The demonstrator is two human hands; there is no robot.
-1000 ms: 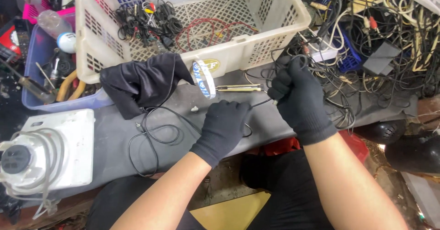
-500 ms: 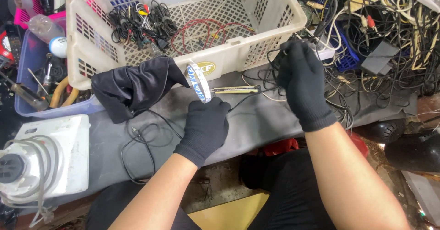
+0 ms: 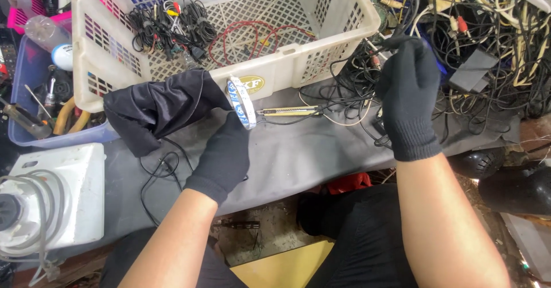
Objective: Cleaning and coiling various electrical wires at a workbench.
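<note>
Untangling a Black Cable at a Cluttered Counter

Drawing a thin black cable [image 3: 344, 101] taut, a worker in black gloves sits at a grey counter [image 3: 298, 156]. The right hand [image 3: 408, 93] is closed around one end of the cable, lifted near the tangle of wires [image 3: 488, 52] at the far right. The left hand [image 3: 221, 156] is curled shut low on the counter, apparently pinching the cable's other run beside a blue-and-white ring [image 3: 240, 101] and a dark cloth [image 3: 160, 107]. A white basket [image 3: 275, 70] of sorted cords stands just behind. The step in hand looks like freeing one lead from the heap; the next move likely calls for steady pulling without snagging neighbouring wires.
</note>
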